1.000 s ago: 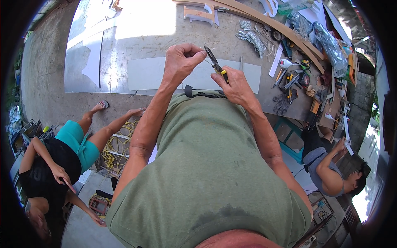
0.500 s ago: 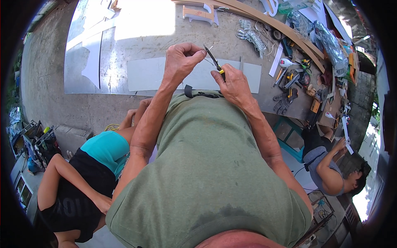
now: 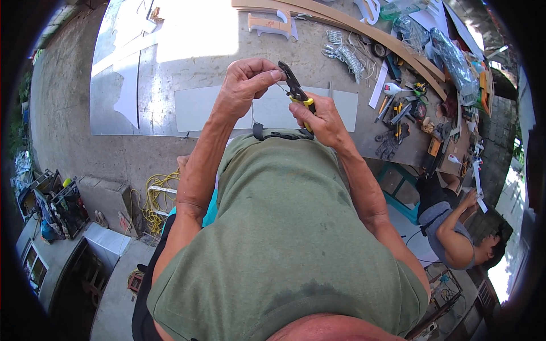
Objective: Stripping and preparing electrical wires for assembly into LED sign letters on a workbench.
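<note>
Behind the elbow, the crouching person has slipped nearly out of sight; left hand (image 3: 245, 84) fingers pinch a thin wire, right hand (image 3: 319, 118) grips yellow-handled pliers (image 3: 297, 91) above the grey sheet (image 3: 222, 108).

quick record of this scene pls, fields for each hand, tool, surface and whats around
left hand: fingertips pinched on a thin wire end, raised above the sheet
right hand: gripping the black pliers with yellow handles, jaws at the wire
surface: flat grey metal sheet on the concrete ground
nearby: coiled yellow cable, scattered hand tools, long curved wooden strip
others: a seated person at lower right
</note>
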Demonstrator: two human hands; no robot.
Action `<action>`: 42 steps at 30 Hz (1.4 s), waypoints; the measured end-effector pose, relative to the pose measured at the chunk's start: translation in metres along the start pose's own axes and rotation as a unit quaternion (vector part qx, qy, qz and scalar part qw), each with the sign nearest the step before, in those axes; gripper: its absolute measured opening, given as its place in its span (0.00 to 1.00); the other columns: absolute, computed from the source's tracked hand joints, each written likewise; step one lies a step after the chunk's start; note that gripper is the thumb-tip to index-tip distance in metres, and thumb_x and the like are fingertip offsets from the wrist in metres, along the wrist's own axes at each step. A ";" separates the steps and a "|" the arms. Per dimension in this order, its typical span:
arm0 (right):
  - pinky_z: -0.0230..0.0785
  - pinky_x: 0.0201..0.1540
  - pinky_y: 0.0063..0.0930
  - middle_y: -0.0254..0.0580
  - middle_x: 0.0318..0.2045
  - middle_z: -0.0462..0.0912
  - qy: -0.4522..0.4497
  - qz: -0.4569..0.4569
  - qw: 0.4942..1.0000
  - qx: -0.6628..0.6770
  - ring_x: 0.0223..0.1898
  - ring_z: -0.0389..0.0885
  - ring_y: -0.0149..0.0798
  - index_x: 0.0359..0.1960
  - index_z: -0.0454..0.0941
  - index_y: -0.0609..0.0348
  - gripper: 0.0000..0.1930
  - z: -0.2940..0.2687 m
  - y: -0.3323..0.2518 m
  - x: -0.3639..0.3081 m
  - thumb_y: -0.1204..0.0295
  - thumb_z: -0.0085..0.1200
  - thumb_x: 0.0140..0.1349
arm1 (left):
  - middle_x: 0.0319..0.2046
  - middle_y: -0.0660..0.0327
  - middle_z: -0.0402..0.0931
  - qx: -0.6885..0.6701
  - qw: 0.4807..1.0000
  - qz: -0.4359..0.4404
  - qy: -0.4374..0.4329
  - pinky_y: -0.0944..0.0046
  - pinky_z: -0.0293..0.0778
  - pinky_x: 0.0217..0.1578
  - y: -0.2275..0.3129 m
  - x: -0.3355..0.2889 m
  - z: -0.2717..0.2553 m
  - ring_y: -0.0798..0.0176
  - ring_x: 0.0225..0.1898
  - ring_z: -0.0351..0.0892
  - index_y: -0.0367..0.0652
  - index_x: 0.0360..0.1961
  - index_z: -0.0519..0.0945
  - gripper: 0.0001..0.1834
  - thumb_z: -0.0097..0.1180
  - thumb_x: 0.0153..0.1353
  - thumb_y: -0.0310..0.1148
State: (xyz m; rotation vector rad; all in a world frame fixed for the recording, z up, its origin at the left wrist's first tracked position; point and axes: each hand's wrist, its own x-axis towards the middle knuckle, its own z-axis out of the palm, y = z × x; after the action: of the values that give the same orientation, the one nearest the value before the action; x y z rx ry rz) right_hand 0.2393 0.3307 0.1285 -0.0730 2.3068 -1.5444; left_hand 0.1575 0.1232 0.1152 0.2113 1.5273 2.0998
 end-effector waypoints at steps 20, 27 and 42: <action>0.71 0.47 0.41 0.50 0.38 0.82 0.074 0.129 0.971 -0.189 0.43 0.80 0.47 0.43 0.79 0.66 0.26 0.010 0.097 0.039 0.49 0.54 0.67 | 0.20 0.71 0.70 -0.088 0.992 -0.030 0.087 0.77 0.51 0.19 -0.017 -0.029 -0.049 0.80 0.19 0.58 0.35 0.41 0.83 0.11 0.58 0.69 0.34; 0.69 0.42 0.32 0.38 0.32 0.82 0.008 0.043 0.992 0.121 0.36 0.76 0.34 0.41 0.81 0.63 0.23 0.022 0.033 0.052 0.51 0.59 0.66 | 0.25 0.65 0.81 0.169 0.983 -0.056 -0.039 0.72 0.68 0.25 -0.035 -0.033 -0.037 0.76 0.26 0.73 0.36 0.39 0.85 0.12 0.60 0.67 0.36; 0.70 0.32 0.31 0.41 0.24 0.81 0.111 0.094 0.989 0.040 0.27 0.77 0.36 0.35 0.80 0.64 0.14 0.047 0.080 0.048 0.62 0.60 0.62 | 0.23 0.55 0.80 0.497 0.865 0.007 0.072 0.55 0.74 0.37 -0.050 -0.033 -0.074 0.53 0.34 0.79 0.42 0.32 0.85 0.04 0.61 0.57 0.29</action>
State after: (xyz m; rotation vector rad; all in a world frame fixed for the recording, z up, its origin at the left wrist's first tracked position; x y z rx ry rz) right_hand 0.2223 0.3093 0.0278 0.3442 2.3335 -1.6147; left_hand 0.1706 0.0556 0.0490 0.4251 2.5756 1.1503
